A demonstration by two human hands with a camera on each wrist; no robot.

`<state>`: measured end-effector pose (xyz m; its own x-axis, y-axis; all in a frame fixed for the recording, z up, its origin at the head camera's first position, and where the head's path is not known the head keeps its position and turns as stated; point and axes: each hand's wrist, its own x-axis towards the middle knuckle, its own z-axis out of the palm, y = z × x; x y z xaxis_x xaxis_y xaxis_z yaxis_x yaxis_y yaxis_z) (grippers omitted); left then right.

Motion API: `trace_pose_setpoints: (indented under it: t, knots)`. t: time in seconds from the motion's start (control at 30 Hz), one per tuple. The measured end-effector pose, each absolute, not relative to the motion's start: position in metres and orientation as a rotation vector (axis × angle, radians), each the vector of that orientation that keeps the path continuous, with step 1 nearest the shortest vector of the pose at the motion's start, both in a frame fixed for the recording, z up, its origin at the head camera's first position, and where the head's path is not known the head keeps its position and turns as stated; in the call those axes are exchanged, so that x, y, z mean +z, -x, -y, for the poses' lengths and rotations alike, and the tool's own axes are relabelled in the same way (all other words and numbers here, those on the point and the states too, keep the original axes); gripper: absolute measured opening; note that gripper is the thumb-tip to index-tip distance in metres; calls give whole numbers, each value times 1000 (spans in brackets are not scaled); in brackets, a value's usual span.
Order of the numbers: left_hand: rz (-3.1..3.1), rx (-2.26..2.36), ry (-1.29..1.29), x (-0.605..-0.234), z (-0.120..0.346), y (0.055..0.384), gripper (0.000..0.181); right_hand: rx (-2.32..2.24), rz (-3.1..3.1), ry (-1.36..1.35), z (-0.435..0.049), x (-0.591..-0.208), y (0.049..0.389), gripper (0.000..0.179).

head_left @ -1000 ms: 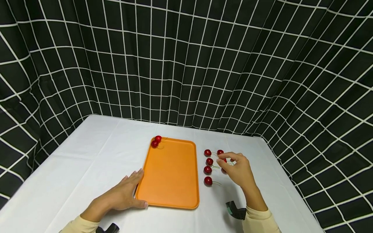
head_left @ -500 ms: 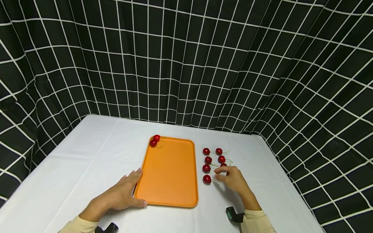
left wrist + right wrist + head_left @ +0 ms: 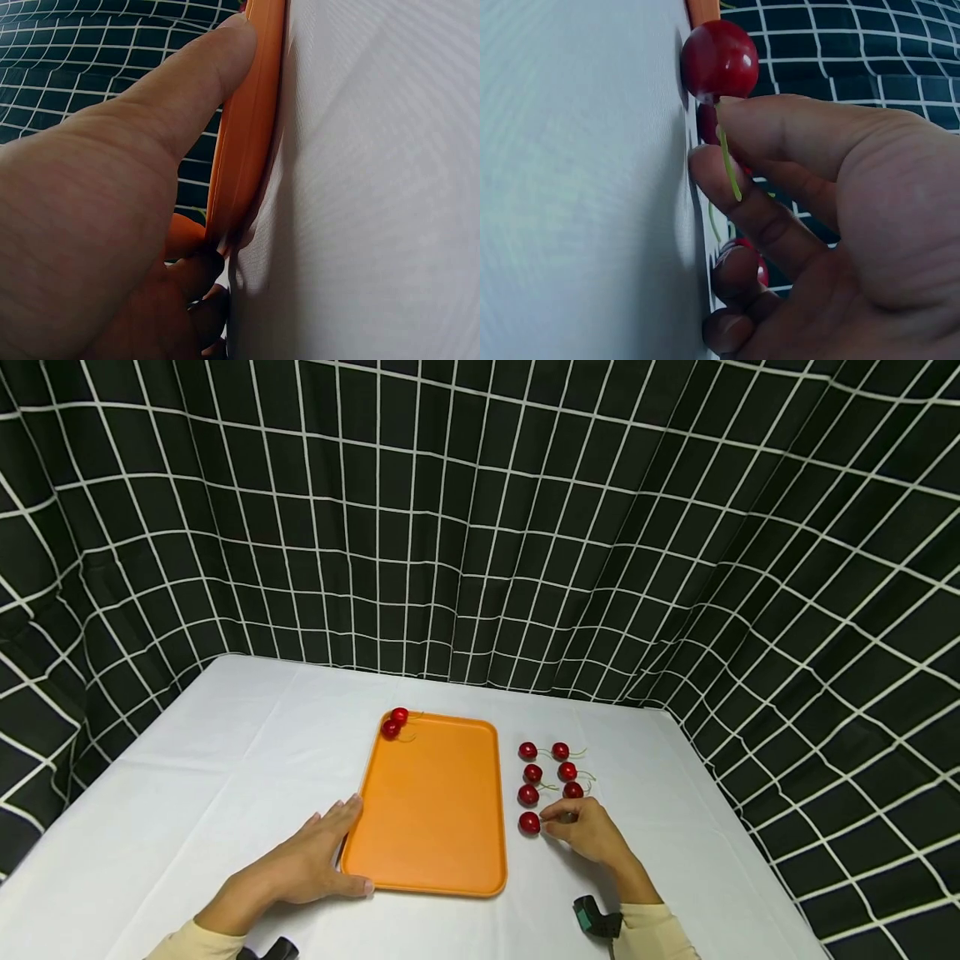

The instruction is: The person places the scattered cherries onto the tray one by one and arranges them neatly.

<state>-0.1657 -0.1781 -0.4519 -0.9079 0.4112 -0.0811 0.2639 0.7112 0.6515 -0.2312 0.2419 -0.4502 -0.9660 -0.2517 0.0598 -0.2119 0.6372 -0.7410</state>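
Note:
My right hand (image 3: pixel 591 833) is at the nearest red cherry (image 3: pixel 529 823), right of the orange tray (image 3: pixel 429 810). Thumb and index finger pinch its short green stem (image 3: pixel 731 169), right beside the fruit, which rests on the white cloth. My left hand (image 3: pixel 311 860) rests against the tray's near left corner, fingers extended along the left side and thumb (image 3: pixel 214 64) at the front rim. Two cherries, one a dark red cherry (image 3: pixel 391 729), lie together in the tray's far left corner.
More stemmed cherries lie right of the tray in two loose columns, among them a left-column cherry (image 3: pixel 528 795) and a right-column cherry (image 3: pixel 573 790). A black curtain with white grid lines (image 3: pixel 465 527) surrounds the white-covered table (image 3: pixel 255 743).
My right hand has come down and toward me from above the right column to the nearest cherry, closing on its stem. My left hand stays at the tray corner.

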Motion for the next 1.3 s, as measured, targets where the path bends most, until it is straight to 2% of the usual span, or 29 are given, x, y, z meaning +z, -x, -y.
trace_pose_setpoints:
  t: [0.23, 0.47, 0.73, 0.97, 1.3]
  knots:
    - [-2696, 982, -546, -452, 179, 166, 121, -1195, -2844, 373, -237, -449, 227, 4]
    - [-2703, 980, -545, -452, 179, 166, 120, -1182, -2899, 362, -236, -446, 227, 6]
    - [-2692, 982, -546, -452, 178, 165, 120, -1297, -2947, 316, -229, -421, 232, 4]
    - [-2696, 981, -534, -452, 179, 164, 119, -1349, -2962, 387, -207, -391, 247, 5]
    - [-2694, 980, -531, -453, 178, 165, 120, -1412, -2993, 476, -165, -374, 265, 5]
